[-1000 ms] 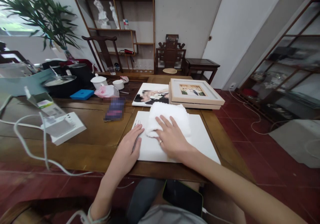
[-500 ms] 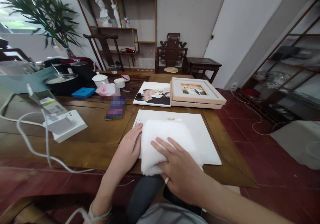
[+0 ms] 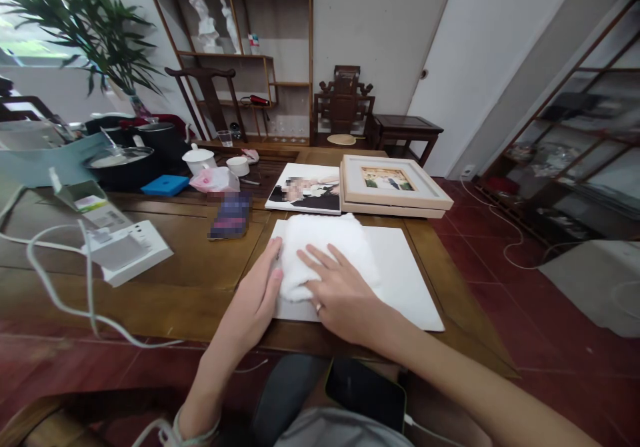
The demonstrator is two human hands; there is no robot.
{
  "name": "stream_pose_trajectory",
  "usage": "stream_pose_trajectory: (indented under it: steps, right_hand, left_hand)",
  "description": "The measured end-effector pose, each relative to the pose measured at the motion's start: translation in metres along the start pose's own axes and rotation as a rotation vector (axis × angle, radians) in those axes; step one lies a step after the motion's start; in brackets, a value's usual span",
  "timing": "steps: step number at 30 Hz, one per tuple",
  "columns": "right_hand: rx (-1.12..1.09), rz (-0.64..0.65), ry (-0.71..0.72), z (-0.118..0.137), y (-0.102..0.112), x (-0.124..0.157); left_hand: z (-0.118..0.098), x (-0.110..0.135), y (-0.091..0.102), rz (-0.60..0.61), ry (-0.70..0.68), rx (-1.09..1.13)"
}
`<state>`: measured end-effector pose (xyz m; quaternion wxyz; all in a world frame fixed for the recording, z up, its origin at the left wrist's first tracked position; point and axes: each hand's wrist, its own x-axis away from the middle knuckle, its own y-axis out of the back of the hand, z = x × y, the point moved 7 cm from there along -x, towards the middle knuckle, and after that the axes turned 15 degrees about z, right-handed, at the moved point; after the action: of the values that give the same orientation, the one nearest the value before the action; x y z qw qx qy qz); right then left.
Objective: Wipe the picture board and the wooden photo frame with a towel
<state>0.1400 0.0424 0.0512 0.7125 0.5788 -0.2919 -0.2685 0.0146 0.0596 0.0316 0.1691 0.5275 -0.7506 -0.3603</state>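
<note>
A flat white board (image 3: 400,280) lies on the wooden table (image 3: 200,267) in front of me. A fluffy white cloth (image 3: 325,244) rests on its left half. My right hand (image 3: 340,290), wearing a ring, lies flat on the cloth with fingers spread, pressing it against the board. My left hand (image 3: 255,297) lies flat on the board's left edge beside the cloth, fingers stretched forward.
Behind the board are an unframed photo print (image 3: 305,195) and stacked framed pictures (image 3: 393,186). A phone (image 3: 231,215), white box (image 3: 125,250), cable (image 3: 60,300), pots (image 3: 125,160) and cups (image 3: 200,159) are to the left. Another phone (image 3: 365,387) lies on my lap.
The cloth under my right hand slid toward the near edge of the board, then back away to the far left part. My left hand stayed at the board's left edge.
</note>
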Motion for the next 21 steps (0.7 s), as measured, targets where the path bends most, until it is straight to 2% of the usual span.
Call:
stream_pose_trajectory:
  steps: [3, 5, 10, 13, 15, 18, 21]
  right_hand:
    - [-0.009, 0.033, 0.181, 0.028, -0.004, 0.019]
    - [-0.039, 0.086, 0.245, 0.037, -0.006, 0.032]
    - [-0.202, 0.159, 0.274, 0.027, 0.004, 0.053]
    - [-0.289, 0.158, 0.227, 0.007, 0.010, 0.053]
    - [-0.296, 0.127, 0.141, -0.010, 0.011, 0.045]
    - [-0.258, 0.058, -0.030, -0.036, 0.012, 0.026]
    - [-0.232, 0.028, -0.067, -0.046, 0.014, 0.000]
  left_hand:
    - [0.002, 0.002, 0.001, -0.015, 0.016, 0.019]
    - [0.003, 0.003, 0.001, -0.013, 0.020, 0.026]
    - [0.005, 0.000, -0.003, 0.034, 0.055, -0.009]
    - [0.004, -0.001, -0.005, 0.036, 0.042, -0.037]
    - [0.003, -0.002, -0.005, 0.023, 0.038, -0.053]
    - [0.004, -0.002, -0.005, 0.000, 0.010, -0.079]
    - [0.004, -0.003, -0.006, -0.009, -0.029, -0.102]
